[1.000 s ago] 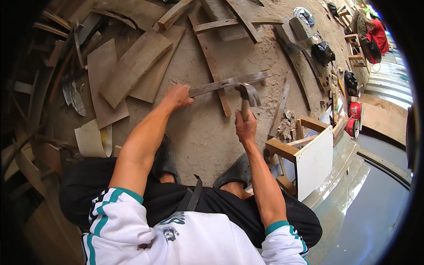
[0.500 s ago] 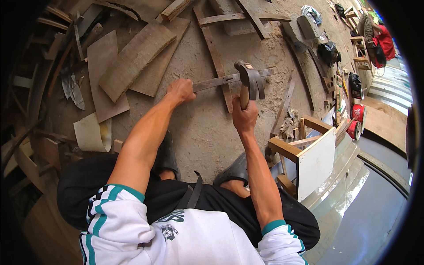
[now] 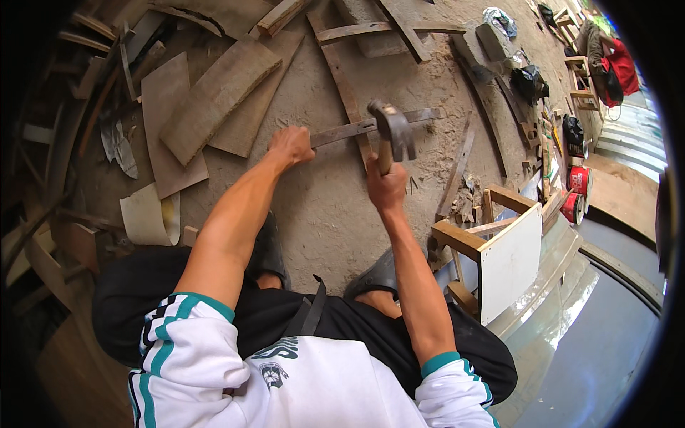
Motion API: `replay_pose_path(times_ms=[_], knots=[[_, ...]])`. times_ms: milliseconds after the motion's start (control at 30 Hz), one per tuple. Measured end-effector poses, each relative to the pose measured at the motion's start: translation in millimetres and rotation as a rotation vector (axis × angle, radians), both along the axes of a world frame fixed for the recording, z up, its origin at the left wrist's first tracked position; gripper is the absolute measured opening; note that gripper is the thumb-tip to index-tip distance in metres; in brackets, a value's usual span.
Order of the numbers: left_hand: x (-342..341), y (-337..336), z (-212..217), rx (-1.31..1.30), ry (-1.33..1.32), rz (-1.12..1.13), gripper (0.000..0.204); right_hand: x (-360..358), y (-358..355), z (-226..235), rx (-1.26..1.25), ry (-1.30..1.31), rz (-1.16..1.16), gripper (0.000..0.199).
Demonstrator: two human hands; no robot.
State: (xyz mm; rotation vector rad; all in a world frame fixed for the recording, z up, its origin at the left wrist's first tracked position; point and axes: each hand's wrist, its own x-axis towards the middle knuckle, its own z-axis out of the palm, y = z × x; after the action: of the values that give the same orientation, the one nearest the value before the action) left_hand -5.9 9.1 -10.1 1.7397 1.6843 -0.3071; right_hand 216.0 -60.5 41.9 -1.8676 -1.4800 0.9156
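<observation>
We crouch over a sandy dirt floor [image 3: 321, 214] strewn with brown plywood offcuts [image 3: 214, 96]. At our right stands a small wooden frame with a white panel [image 3: 508, 260]. A long thin wooden strip [image 3: 357, 130] lies across the ground; our left hand [image 3: 291, 145] clamps its near end. Our right hand [image 3: 386, 187] grips the handle of a steel-headed claw hammer [image 3: 392, 128], its head raised above the strip.

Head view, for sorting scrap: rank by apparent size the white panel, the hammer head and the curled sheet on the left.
1. white panel
2. curled sheet, clearly smaller
3. hammer head, smallest, though raised nearer the camera
</observation>
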Motion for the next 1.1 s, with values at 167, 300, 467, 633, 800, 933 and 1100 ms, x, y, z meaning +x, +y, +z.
replay_pose_path(times_ms=[167,300,467,633,800,933,1100], knots=[[7.3,1.9,-2.9,0.031,-0.015,0.016,0.026,12.7,15.3,-16.4,-0.318,-0.055,0.036,0.026],[1.6,-2.3,-7.6,0.072,-0.003,0.013,0.026,0.2,15.9,10.9,-0.171,0.031,-0.020,0.026],[10.6,1.5,-2.1,0.052,-0.025,0.020,0.027,18.0,9.7,-14.9,-0.408,0.018,-0.004,0.027],[5.1,3.1,-13.2,0.069,0.020,0.007,0.028,31.0,9.1,-13.7,-0.228,0.024,-0.133,0.031],[3.5,0.7,-8.5,0.122,-0.004,0.001,0.034,83.4,3.2,-30.5,-0.230,-0.310,-0.295,0.039],[-10.0,2.6,-7.2,0.126,-0.023,-0.054,0.035,131.8,-14.5,-45.0,-0.340,-0.508,-0.338,0.044],[-22.0,-2.6,2.4,0.114,-0.029,-0.104,0.037,149.2,-30.4,-72.6,-0.194,-0.610,-0.323,0.045]])
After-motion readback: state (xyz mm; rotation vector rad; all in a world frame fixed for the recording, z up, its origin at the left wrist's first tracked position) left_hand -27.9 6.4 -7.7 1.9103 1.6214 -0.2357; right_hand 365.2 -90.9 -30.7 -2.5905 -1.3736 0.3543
